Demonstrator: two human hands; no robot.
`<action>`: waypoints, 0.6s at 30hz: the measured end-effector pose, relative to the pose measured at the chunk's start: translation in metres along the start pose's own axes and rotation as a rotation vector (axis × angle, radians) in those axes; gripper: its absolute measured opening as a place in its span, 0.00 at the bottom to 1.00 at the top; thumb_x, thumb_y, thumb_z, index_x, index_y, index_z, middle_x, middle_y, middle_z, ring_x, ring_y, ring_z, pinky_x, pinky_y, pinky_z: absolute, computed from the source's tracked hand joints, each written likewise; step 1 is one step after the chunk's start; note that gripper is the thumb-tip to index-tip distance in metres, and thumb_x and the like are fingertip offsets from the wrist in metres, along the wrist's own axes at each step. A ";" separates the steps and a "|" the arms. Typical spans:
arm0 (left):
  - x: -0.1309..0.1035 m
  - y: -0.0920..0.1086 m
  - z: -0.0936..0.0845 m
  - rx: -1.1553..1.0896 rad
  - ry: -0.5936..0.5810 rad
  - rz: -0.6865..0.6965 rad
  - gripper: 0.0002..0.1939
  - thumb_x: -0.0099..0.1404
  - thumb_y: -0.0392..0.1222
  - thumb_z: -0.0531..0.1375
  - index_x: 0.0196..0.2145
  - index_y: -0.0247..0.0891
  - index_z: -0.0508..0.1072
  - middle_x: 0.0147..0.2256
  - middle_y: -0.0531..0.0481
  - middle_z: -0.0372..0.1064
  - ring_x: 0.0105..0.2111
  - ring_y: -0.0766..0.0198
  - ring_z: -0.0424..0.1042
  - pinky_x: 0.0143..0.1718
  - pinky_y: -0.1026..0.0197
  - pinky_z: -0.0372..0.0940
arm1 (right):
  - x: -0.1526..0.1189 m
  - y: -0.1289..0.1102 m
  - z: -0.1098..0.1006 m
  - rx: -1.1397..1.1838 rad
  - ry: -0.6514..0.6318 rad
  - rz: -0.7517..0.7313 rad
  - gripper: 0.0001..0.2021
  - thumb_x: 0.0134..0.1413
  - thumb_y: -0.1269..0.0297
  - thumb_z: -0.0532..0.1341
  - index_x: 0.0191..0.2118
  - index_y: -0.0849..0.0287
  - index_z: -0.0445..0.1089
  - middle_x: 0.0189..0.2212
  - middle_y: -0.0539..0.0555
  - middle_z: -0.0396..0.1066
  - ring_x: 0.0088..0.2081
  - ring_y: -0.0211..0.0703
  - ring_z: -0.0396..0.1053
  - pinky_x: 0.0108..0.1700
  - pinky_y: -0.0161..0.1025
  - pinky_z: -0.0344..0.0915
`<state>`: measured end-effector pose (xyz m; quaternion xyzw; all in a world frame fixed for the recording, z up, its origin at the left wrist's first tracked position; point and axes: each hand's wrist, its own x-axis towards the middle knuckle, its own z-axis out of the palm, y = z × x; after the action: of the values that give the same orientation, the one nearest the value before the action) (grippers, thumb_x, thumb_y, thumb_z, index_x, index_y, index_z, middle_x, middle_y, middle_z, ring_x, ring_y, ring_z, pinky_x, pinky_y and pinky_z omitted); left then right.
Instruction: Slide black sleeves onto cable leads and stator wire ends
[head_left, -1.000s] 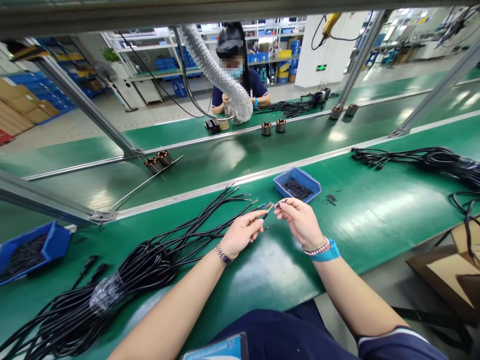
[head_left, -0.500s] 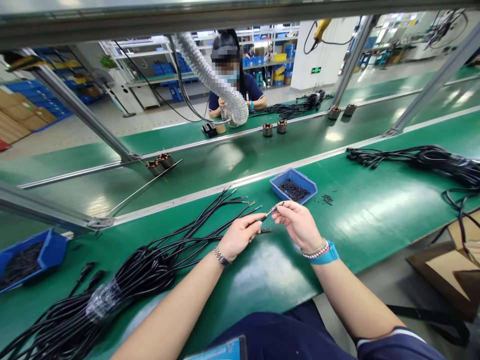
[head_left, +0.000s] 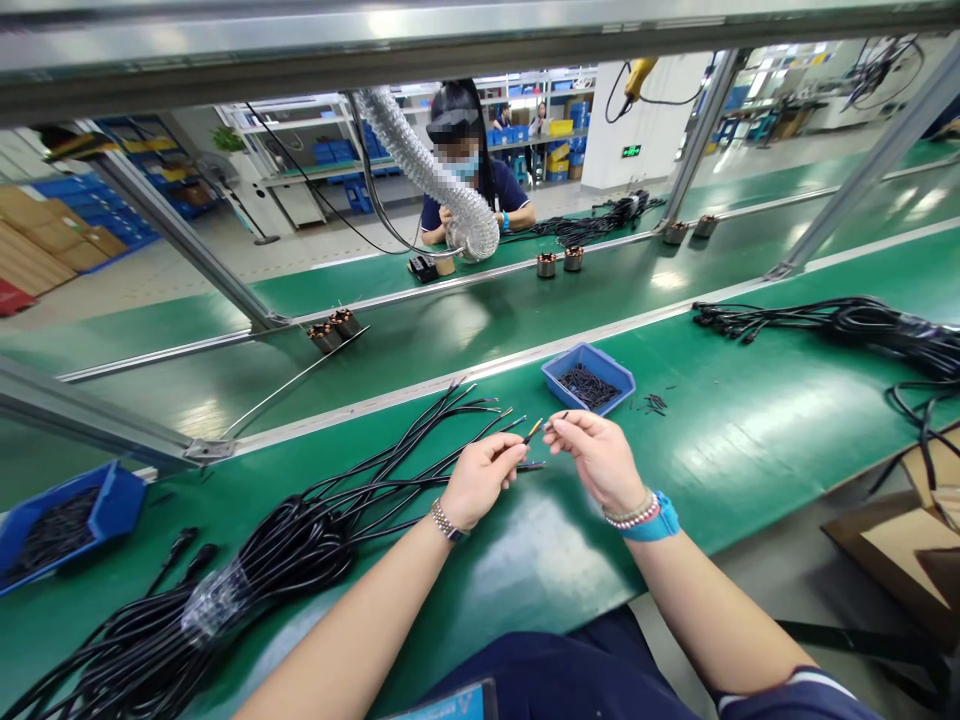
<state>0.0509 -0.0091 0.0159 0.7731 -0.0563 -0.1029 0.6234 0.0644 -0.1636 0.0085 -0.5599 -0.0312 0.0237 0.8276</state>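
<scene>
My left hand (head_left: 484, 478) is closed in a pinch on a black cable (head_left: 528, 438), close to its stripped end, where thin coloured wires including a yellow one stick out. Facing it, my right hand (head_left: 596, 455) pinches a small black sleeve (head_left: 564, 416), partly hidden by the fingers. The fingertips are just right of the wire tips. More black cables (head_left: 322, 530), bundled with clear wrap, lie at the left, their stripped ends reaching towards my left hand. Beyond my right hand sits a blue bin (head_left: 626, 385) of small black sleeves (head_left: 589, 386).
Several loose sleeves (head_left: 655, 404) lie right of the bin. Another blue bin (head_left: 120, 510) stands at far left, another cable bundle (head_left: 862, 325) at right. Metal posts (head_left: 187, 240) and a silver duct (head_left: 420, 160) stand beyond the bench. A co-worker (head_left: 480, 190) sits opposite.
My right fingertips have drawn back slightly from the wires, leaving a small gap. My left hand still grips the cable. The view has shifted slightly.
</scene>
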 end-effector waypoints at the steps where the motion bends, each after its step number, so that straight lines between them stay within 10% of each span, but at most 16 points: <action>1: -0.001 0.000 -0.001 -0.017 -0.024 0.002 0.14 0.57 0.47 0.54 0.32 0.33 0.69 0.21 0.54 0.61 0.19 0.71 0.58 0.20 0.68 0.56 | 0.002 -0.003 -0.001 0.014 0.019 -0.027 0.06 0.42 0.64 0.62 0.27 0.61 0.70 0.23 0.50 0.70 0.24 0.33 0.66 0.27 0.32 0.62; 18: -0.007 0.005 -0.002 -0.029 -0.093 0.024 0.15 0.58 0.49 0.53 0.25 0.32 0.67 0.17 0.55 0.56 0.18 0.73 0.56 0.20 0.69 0.52 | -0.003 -0.013 0.003 -0.023 -0.044 -0.051 0.07 0.42 0.63 0.63 0.28 0.61 0.70 0.23 0.52 0.70 0.24 0.35 0.65 0.28 0.33 0.62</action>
<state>0.0444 -0.0064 0.0222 0.7575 -0.0932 -0.1321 0.6325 0.0616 -0.1659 0.0214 -0.5678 -0.0640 0.0146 0.8205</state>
